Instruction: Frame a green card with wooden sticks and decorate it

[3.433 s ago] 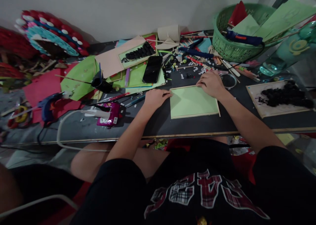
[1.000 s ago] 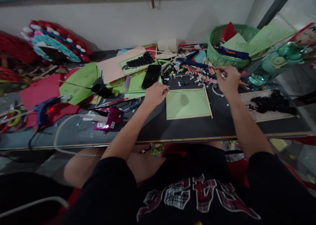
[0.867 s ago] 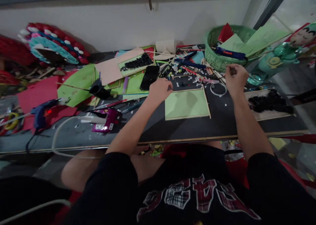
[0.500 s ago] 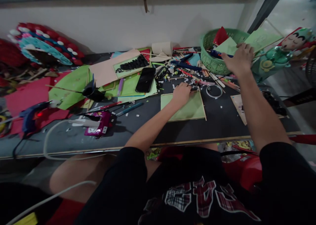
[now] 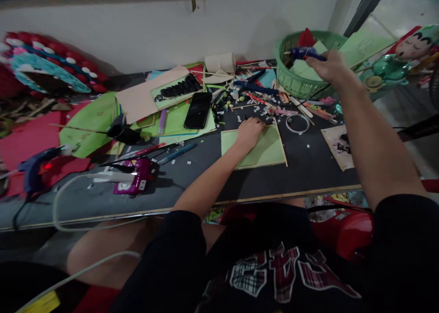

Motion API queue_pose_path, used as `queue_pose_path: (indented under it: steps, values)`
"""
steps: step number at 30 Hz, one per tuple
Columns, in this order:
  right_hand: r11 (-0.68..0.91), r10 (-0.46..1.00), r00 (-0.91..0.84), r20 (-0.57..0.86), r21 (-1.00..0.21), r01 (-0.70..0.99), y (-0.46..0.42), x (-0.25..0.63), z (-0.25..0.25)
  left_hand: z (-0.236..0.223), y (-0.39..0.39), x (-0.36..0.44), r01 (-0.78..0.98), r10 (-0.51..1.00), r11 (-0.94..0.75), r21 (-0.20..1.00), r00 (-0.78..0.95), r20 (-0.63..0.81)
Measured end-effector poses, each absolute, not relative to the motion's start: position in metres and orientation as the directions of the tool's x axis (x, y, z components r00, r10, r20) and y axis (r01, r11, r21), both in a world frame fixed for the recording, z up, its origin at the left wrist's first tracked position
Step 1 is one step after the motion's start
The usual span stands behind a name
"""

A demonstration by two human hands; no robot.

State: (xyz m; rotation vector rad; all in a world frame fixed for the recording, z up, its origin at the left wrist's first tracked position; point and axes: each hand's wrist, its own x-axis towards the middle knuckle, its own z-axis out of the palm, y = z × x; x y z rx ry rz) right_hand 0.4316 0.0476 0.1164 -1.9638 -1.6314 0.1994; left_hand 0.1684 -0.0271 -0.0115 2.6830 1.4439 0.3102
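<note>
No longer open, my right hand (image 5: 329, 67) grips the glue gun (image 5: 303, 52), likely permitting gluing; left hand (image 5: 251, 132) touches panel (image 5: 270, 149), grip unclear.

A pale green paper panel (image 5: 269, 148) lies flat just right of the frame's centre, roughly rectangular, its long sides running across the view. Thin pale wooden sticks line 3 of its edges: top, right and bottom. The right stick juts past both corners on its side. The left hand (image 5: 252, 131) rests on the upper part, and the forearm hides the lower left corner. A dark blue hot-glue gun (image 5: 303, 53), somewhat blurred, is gripped in the right hand (image 5: 331, 67) at the upper right, nozzle towards the left.
</note>
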Motion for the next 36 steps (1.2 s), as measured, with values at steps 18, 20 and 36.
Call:
queue_pose_path:
  steps: [18,20,36]
  values:
    - [0.168,0.889,-0.038,0.457,-0.247,0.954,-0.025,0.430,0.024,-0.007,-0.027,0.166,0.817,0.877,-0.476,0.325,0.467,0.110]
    - [0.150,0.908,-0.029,0.419,-0.260,0.954,-0.030,0.429,0.028,-0.007,-0.027,0.165,0.810,0.887,-0.457,0.366,0.447,0.118]
    - [0.196,0.941,-0.087,0.326,-0.317,0.928,-0.030,0.430,0.020,-0.015,-0.025,0.161,0.768,0.896,-0.439,0.467,0.414,0.161]
